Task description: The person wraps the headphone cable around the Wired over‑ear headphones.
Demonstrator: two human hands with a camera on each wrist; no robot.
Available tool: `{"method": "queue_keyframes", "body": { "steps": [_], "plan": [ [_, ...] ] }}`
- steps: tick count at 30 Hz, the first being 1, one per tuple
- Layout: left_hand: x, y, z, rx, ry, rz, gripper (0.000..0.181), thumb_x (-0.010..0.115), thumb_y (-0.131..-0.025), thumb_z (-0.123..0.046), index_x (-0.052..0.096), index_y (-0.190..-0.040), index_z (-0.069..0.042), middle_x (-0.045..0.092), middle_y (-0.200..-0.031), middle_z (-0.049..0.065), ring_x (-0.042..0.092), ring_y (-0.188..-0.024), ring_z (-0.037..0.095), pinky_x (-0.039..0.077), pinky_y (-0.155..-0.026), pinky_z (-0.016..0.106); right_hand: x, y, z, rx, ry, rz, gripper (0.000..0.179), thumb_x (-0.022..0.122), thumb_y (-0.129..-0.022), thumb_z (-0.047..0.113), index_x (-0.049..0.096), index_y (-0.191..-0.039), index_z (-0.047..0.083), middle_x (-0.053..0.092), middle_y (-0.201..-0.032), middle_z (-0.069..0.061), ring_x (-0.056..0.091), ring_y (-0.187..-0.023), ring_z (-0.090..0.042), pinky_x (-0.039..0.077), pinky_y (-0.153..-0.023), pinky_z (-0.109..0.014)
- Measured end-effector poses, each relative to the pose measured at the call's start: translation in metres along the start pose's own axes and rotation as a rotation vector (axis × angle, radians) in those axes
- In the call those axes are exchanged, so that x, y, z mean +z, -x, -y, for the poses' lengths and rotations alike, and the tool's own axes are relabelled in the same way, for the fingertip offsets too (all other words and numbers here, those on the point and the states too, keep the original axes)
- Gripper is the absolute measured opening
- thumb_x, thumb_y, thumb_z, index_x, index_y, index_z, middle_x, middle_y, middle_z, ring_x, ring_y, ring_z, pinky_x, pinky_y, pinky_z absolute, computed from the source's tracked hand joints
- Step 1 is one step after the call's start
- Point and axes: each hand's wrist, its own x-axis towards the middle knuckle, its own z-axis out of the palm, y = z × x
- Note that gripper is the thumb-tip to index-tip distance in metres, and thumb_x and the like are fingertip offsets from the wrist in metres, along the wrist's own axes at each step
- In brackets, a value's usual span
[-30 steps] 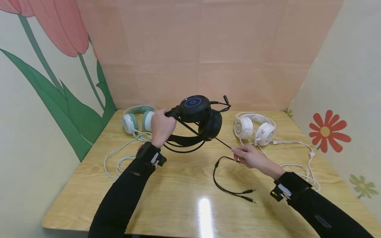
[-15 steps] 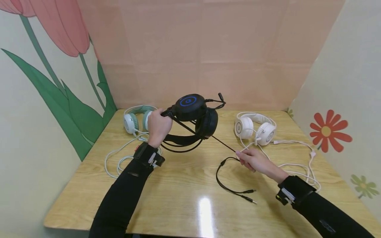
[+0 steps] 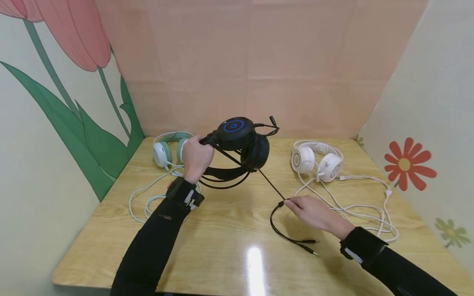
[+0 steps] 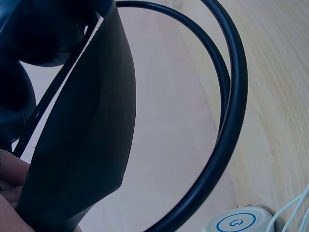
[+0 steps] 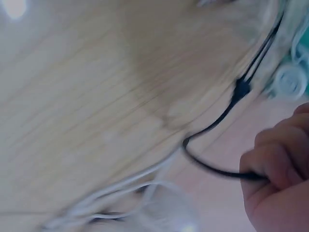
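My left hand (image 3: pixel 197 159) grips a black over-ear headset (image 3: pixel 237 135) by one side of its frame and holds it up above the table. A blue ring glows on the upper earcup, and a microphone boom (image 3: pixel 273 121) sticks out beyond it. The left wrist view shows its wide headband strap (image 4: pixel 91 121) and double hoop (image 4: pixel 236 96) close up. My right hand (image 3: pixel 314 213) pinches the headset's black cable (image 3: pixel 272 185) near its Y-split (image 5: pixel 241 90). Below the split, two thin leads end in plugs (image 3: pixel 308 249) low over the table.
Mint-and-white headphones (image 3: pixel 161 154) with a coiled pale cable (image 3: pixel 138 193) lie at the back left of the wooden table (image 3: pixel 214 255). White headphones (image 3: pixel 329 166) rest at the back right, their white cable (image 3: pixel 385 209) looped beside my right forearm. Walls border the table's back and sides.
My right hand has moved down, close to the cable's Y-split, and its cable now slopes more steeply. The headset in my left hand has shifted slightly left.
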Motion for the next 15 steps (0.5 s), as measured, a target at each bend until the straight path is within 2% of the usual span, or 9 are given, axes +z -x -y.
{"method": "queue_keyframes", "body": {
  "steps": [3, 5, 7, 9, 15],
  "plan": [
    [0.002, -0.001, -0.002, 0.01, -0.025, -0.001, 0.032, 0.059, -0.09, -0.027, 0.047, -0.065, -0.011, 0.043, -0.062, 0.004, 0.046, -0.059, 0.026, 0.029, -0.055, 0.034, 0.006, 0.005, 0.018, -0.113, 0.204, -0.047, 0.031, 0.049, -0.107, 0.032, 0.058, -0.08, 0.019, 0.042, -0.062, 0.012, 0.046, -0.058, -0.007, 0.04, -0.056, -0.035],
    [0.003, 0.0, -0.003, 0.026, -0.047, -0.001, 0.029, 0.058, -0.089, -0.024, 0.046, -0.066, -0.011, 0.043, -0.062, 0.003, 0.045, -0.058, 0.026, 0.029, -0.055, 0.034, 0.009, 0.006, 0.028, -0.187, 0.313, -0.082, 0.03, 0.053, -0.104, 0.028, 0.05, -0.075, 0.022, 0.037, -0.059, 0.013, 0.04, -0.052, -0.006, 0.036, -0.049, -0.032],
    [0.003, 0.002, -0.004, 0.052, -0.071, -0.001, 0.025, 0.056, -0.086, -0.018, 0.044, -0.066, -0.011, 0.039, -0.061, 0.003, 0.042, -0.057, 0.026, 0.027, -0.054, 0.034, 0.01, 0.007, 0.037, -0.266, 0.398, -0.109, 0.03, 0.055, -0.1, 0.023, 0.045, -0.073, 0.022, 0.031, -0.057, 0.013, 0.033, -0.048, -0.005, 0.03, -0.045, -0.028],
    [0.002, 0.004, -0.005, 0.08, -0.095, -0.002, 0.022, 0.054, -0.084, -0.015, 0.042, -0.066, -0.011, 0.037, -0.061, 0.003, 0.042, -0.056, 0.027, 0.027, -0.054, 0.034, 0.008, 0.006, 0.044, -0.333, 0.441, -0.115, 0.027, 0.058, -0.097, 0.02, 0.045, -0.073, 0.02, 0.027, -0.056, 0.013, 0.027, -0.047, -0.004, 0.024, -0.043, -0.025],
    [0.006, 0.006, -0.012, 0.162, -0.162, -0.02, 0.02, 0.056, -0.082, -0.017, 0.048, -0.065, -0.01, 0.047, -0.061, 0.006, 0.052, -0.056, 0.03, 0.035, -0.05, 0.04, -0.005, -0.001, 0.07, -0.494, 0.612, -0.138, 0.015, 0.068, -0.092, 0.015, 0.058, -0.081, 0.014, 0.05, -0.06, 0.005, 0.032, -0.047, -0.005, 0.025, -0.042, -0.024]
  ]
}}
